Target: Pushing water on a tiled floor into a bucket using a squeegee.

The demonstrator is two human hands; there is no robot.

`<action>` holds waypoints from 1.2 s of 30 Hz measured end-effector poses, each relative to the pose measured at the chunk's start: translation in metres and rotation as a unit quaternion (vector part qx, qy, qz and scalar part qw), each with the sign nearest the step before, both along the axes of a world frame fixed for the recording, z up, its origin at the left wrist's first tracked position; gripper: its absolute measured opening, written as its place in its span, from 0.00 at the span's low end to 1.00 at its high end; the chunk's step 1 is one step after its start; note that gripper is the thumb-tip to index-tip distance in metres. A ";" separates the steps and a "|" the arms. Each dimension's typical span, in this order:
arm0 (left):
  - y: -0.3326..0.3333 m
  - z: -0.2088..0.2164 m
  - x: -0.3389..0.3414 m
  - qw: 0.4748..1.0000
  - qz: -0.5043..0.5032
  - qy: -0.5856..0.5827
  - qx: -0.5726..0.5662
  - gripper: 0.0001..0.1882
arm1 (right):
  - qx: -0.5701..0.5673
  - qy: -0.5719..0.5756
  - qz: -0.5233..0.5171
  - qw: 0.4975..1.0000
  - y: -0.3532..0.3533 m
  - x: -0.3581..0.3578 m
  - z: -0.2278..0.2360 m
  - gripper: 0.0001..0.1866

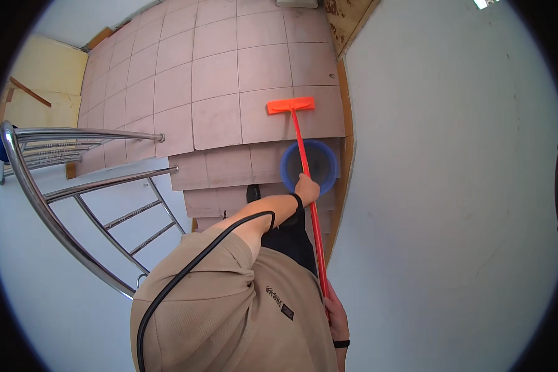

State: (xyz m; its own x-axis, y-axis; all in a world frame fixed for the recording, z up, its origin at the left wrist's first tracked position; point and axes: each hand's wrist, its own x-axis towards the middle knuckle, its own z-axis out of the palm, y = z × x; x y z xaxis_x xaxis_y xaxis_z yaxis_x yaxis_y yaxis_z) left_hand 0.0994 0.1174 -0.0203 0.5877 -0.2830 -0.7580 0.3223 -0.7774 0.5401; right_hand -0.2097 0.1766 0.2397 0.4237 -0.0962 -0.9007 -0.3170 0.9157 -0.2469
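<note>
1. The tool is a long red shaft [317, 229] with a wide orange head [291, 106] set crosswise at its far end, and it lies ahead of the body, pointing up toward the landing [216, 77]

2. The left hand [308, 190] is closed around the shaft partway along, the nearer of the two hands to the head, with its arm reaching forward across the body

3. The right hand [336, 313] sits lower on the shaft, close by the right side of the torso; its fingers wrap the red pole, though the underside of that grip is hidden

4. The long axis runs from the right hand, through the left, then forward and slightly leftward to the head, so the head lies straight out beyond the left hand

5. Between the left hand and the head, the shaft crosses over a blue bucket [285, 168] on the steps [223, 164], beside the right-hand wall [440, 186] (what the bucket contains is hard to make out)

6. The head is past the bucket's far rim, over the landing tiles; whether it touches them cannot be told

7. A black cable [192, 262] trails along the left arm to the wrist, and a metal railing [111, 183] stands off to the left
</note>
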 end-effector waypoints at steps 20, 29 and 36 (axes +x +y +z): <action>0.053 -0.002 0.025 1.000 -0.023 0.005 0.016 0.19 | 0.010 0.042 0.017 0.999 0.038 0.044 0.021 0.33; 0.013 -0.035 0.123 0.999 0.011 -0.037 0.000 0.22 | 0.072 -0.024 0.004 0.997 0.001 0.136 0.012 0.35; 0.039 -0.177 0.184 0.990 -0.110 -0.088 0.032 0.23 | 0.095 -0.084 0.036 0.991 -0.015 0.161 0.001 0.35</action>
State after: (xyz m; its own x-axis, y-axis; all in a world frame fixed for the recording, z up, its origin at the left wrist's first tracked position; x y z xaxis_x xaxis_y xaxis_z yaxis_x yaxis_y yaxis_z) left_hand 0.2837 0.1564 -0.1968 0.6416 -0.3736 -0.6699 0.0470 -0.8526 0.5205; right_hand -0.0482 0.1611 0.2404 0.5690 0.1049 -0.8156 -0.3519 0.9275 -0.1261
